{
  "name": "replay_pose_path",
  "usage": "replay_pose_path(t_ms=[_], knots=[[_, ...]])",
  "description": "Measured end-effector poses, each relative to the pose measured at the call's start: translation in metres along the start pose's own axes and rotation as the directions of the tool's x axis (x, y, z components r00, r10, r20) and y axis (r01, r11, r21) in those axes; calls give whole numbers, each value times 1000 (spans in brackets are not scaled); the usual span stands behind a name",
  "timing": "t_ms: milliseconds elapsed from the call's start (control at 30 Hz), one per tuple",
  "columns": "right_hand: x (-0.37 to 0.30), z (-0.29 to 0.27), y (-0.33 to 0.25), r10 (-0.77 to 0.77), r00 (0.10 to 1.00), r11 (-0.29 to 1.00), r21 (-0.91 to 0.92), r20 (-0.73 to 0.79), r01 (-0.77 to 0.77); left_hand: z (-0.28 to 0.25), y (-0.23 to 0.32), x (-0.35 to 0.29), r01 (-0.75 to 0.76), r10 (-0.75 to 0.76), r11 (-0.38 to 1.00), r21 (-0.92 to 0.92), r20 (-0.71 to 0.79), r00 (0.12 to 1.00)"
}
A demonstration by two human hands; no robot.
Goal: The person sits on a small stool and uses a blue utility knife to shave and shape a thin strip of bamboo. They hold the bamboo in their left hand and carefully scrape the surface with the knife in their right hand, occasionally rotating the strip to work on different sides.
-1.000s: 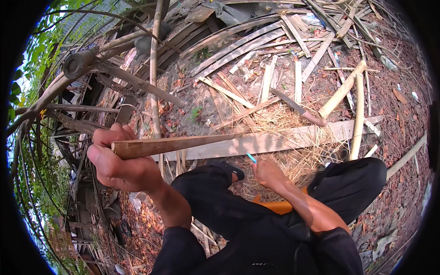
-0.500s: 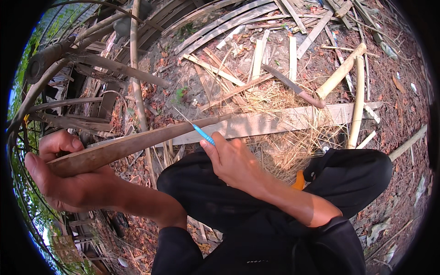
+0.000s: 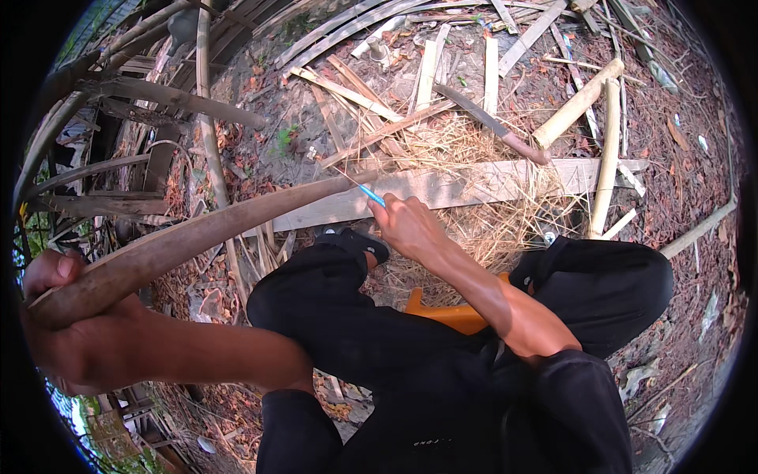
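Note:
My left hand (image 3: 95, 344) grips the near end of a long, slightly curved piece of wood (image 3: 181, 243), holding it aslant toward the middle of the view. My right hand (image 3: 412, 227) is closed around a slim blue-handled tool (image 3: 371, 195) with a thin pointed shaft. The shaft lies close to the wood's far end; whether it touches cannot be made out. Beneath that end, a flat grey plank (image 3: 339, 204) rests on the ground. A large knife (image 3: 489, 122) with a dark blade and brown handle lies beyond the plank.
Straw-like shavings (image 3: 474, 189) cover part of the plank and ground. Two pale peeled poles, one thick (image 3: 580, 104) and one thin (image 3: 606, 170), lie at the right. Wooden strips (image 3: 426, 75) are scattered ahead. Stacked branches (image 3: 170, 95) crowd the left. Something orange (image 3: 446, 316) shows between my legs.
My left hand has drawn back left and down, the wood moving with it. My right hand has moved slightly right and up with the blue-handled tool. My foot and more of the orange thing now show.

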State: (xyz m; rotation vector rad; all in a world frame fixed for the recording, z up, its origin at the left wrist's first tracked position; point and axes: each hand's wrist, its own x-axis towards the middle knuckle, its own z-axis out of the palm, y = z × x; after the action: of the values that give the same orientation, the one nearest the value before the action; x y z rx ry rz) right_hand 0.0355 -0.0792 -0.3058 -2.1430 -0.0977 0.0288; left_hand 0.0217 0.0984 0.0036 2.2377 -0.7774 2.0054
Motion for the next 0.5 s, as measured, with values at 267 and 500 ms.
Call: replay_pose_path(t_ms=[267, 500], knots=[[-42, 37, 156, 425, 846, 870, -404, 321, -283, -9, 0, 4, 357, -369, 886, -294, 16, 929], [-11, -30, 69, 445, 835, 880, -329, 325, -341, -28, -57, -17, 541, -571, 561, -626, 180, 801]])
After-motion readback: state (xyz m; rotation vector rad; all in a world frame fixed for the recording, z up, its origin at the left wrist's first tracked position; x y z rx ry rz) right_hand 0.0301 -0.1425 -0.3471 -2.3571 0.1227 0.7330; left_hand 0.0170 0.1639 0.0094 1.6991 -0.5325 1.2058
